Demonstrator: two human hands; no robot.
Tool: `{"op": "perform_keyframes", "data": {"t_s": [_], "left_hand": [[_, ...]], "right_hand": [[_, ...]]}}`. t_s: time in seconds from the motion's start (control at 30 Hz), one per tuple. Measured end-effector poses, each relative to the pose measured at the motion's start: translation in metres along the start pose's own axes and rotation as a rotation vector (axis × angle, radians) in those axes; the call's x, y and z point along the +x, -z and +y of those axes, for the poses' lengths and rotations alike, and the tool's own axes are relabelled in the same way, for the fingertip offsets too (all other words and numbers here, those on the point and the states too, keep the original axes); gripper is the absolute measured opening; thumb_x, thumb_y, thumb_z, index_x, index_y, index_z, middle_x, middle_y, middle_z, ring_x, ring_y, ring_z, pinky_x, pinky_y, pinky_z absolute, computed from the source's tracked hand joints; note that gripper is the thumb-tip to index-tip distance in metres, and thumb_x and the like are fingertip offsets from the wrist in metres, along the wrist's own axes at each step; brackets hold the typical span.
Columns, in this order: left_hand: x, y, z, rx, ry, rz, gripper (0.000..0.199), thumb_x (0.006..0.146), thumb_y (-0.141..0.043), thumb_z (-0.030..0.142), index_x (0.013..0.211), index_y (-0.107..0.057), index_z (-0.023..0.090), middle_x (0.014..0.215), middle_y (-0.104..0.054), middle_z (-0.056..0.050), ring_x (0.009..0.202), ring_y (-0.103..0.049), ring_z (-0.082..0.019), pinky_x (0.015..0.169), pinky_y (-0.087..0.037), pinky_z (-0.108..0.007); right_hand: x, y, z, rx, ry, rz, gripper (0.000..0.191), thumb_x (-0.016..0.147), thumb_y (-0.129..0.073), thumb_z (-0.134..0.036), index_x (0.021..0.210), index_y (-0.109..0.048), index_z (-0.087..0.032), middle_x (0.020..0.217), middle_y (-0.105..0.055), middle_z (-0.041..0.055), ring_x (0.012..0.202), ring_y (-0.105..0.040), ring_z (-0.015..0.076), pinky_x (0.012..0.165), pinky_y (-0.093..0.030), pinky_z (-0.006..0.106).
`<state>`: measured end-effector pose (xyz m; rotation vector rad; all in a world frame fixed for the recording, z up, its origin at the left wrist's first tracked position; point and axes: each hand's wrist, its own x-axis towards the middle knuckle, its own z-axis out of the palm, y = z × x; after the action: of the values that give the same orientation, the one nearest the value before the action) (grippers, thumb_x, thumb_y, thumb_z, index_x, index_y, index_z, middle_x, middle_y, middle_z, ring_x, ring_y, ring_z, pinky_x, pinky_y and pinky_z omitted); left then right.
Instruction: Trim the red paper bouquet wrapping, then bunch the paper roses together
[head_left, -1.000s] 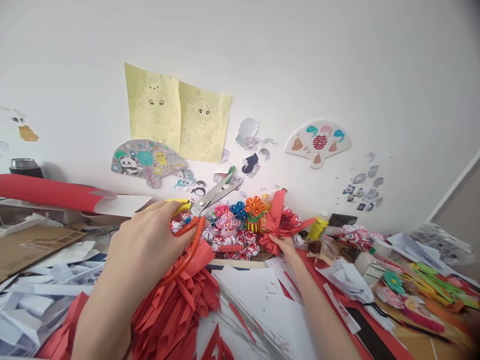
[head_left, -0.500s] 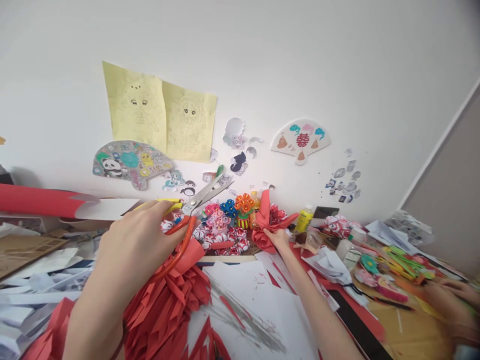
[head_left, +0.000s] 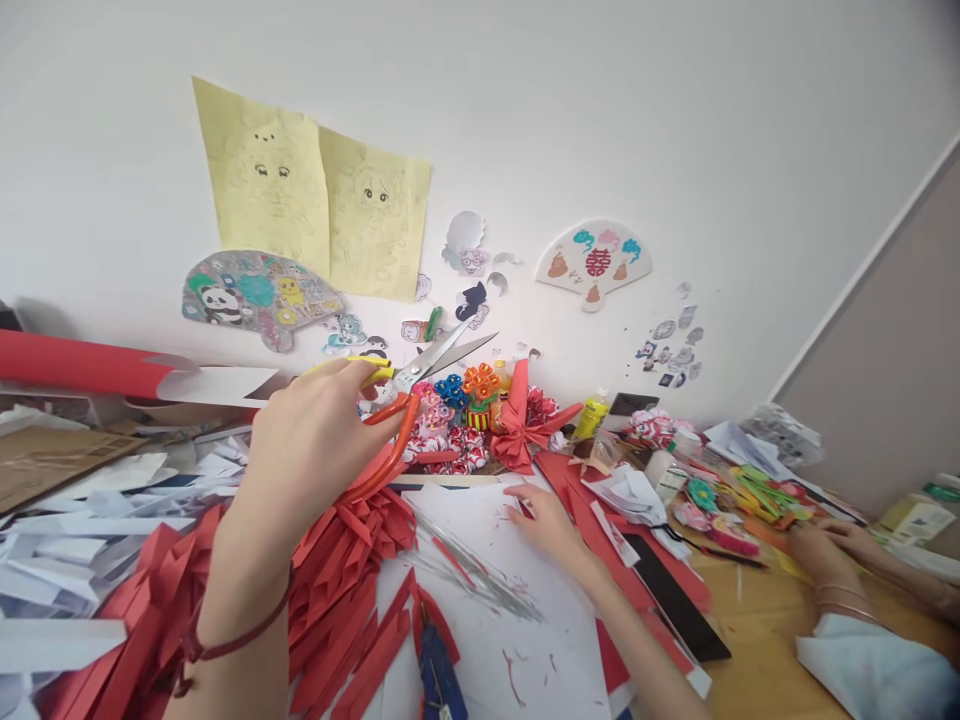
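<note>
My left hand [head_left: 315,450] is closed round the orange handles of a pair of scissors [head_left: 409,385], whose blades stand apart and point up to the right. Yellow tubes [head_left: 379,371] stick out by its fingers. Over the white paper [head_left: 480,535] is my right hand [head_left: 544,520], its fingers loosely curved and apart. Just beyond it a folded red paper flower [head_left: 517,435] rests against the craft flowers, untouched. Thin wires [head_left: 487,575] and small red scraps lie on the paper. Folded red strips [head_left: 337,560] are heaped between my left arm and the wires.
White paper strips [head_left: 45,560] pile up at the left, below a red roll [head_left: 75,365]. A blue-handled tool [head_left: 439,665] lies at the near edge. Bottles, a black strip [head_left: 675,600] and green craft pieces [head_left: 757,490] are on the right, where another person's hands [head_left: 825,550] work.
My right hand has let go of the red paper flower and drawn back toward me over the white paper. My left hand has shifted right and slightly up with the scissors. The view has tilted down.
</note>
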<state>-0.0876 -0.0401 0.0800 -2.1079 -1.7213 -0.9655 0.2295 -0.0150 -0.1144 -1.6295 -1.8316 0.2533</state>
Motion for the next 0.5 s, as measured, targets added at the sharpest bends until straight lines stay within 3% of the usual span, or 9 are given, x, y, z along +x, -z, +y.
{"op": "perform_keyframes", "data": {"t_s": [0.17,0.37,0.5], "left_hand": [[0.0,0.001,-0.001,-0.077,-0.004,-0.006,0.039,0.08,-0.05,0.058,0.093,-0.062,0.023,0.096,-0.07,-0.003,0.081,-0.062,-0.023,0.058,-0.032,-0.026],[-0.009,0.005,0.015,-0.082,0.056,0.128,0.034,0.082,-0.054,0.048,0.101,-0.062,0.021,0.101,-0.069,-0.005,0.09,-0.063,-0.023,0.066,-0.038,-0.027],[-0.009,0.001,0.037,-0.064,-0.014,0.038,0.034,0.083,-0.052,0.049,0.102,-0.064,0.024,0.097,-0.07,-0.004,0.087,-0.063,-0.023,0.066,-0.039,-0.027]], "right_hand": [[-0.041,0.013,0.01,0.072,-0.075,0.051,0.034,0.081,-0.051,-0.032,0.107,-0.068,-0.018,0.114,-0.066,0.0108,0.108,-0.06,0.0256,0.097,-0.043,0.041],[-0.098,0.036,0.015,0.14,-0.18,0.171,0.037,0.081,-0.054,-0.041,0.11,-0.066,-0.021,0.119,-0.064,0.0093,0.111,-0.058,0.0265,0.098,-0.044,0.042],[-0.136,0.04,0.007,0.245,-0.225,0.19,0.037,0.083,-0.054,-0.045,0.109,-0.066,-0.023,0.119,-0.063,0.0093,0.112,-0.058,0.0262,0.099,-0.045,0.042]]}}
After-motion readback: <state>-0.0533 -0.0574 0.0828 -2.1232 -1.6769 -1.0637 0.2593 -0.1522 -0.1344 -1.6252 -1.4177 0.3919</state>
